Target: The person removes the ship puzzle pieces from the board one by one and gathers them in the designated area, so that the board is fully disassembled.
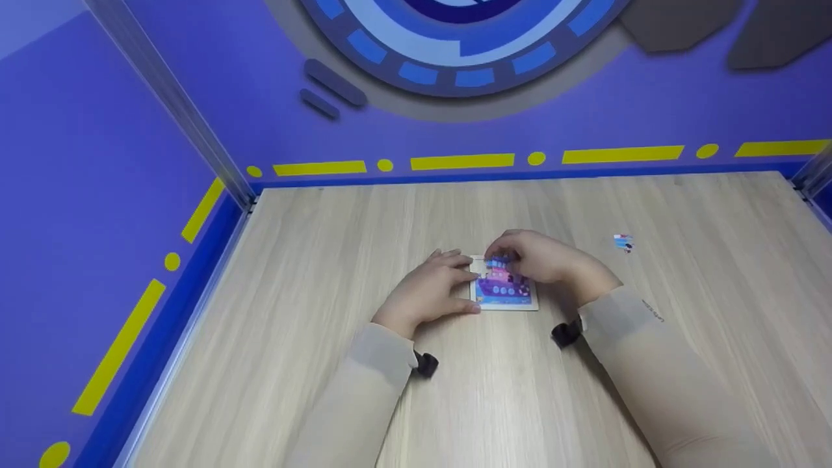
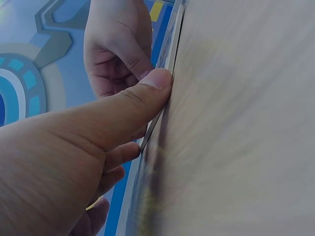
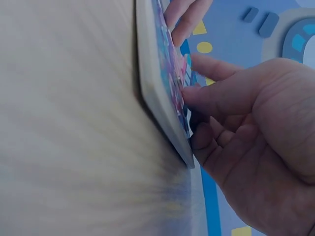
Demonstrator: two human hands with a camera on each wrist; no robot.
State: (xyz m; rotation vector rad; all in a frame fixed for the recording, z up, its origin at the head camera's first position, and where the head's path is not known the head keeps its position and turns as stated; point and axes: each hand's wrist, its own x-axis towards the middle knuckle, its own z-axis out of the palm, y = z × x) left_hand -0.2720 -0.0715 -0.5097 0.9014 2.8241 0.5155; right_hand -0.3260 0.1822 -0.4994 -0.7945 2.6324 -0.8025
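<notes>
A small picture jigsaw (image 1: 504,290) in a shallow, pale-edged tray (image 3: 153,101) is being supported by a wood-grain bench (image 1: 325,260), just right of the centre of the frame. At the tray's upper left, bare board is being exposed where part of the picture is missing.

The tray's left side is being steadied by the left hand (image 1: 432,290). Its grip is being spread apart along that side, with the thumb being rested at the lower left corner and the fairly straight fingers being laid near the upper left.

Near the tray's top edge, what appears to be a puzzle piece (image 3: 188,63) is being pinched by the right hand (image 1: 543,257), that grip being brought together by thumb and forefinger. Whether neighbouring pieces are being touched by it cannot be told.

Toward the right of the frame, well apart from the tray, loose jigsaw material (image 1: 623,243) is being carried by the bench; whether one piece or more is being shown cannot be made out.

Judging by looks, thin, light, fairly stiff pieces are being handled, their tabs probably easily bent; hold is best being taken at opposite edges. The tray, presumably light and easily slid, is best being braced by its rim.
</notes>
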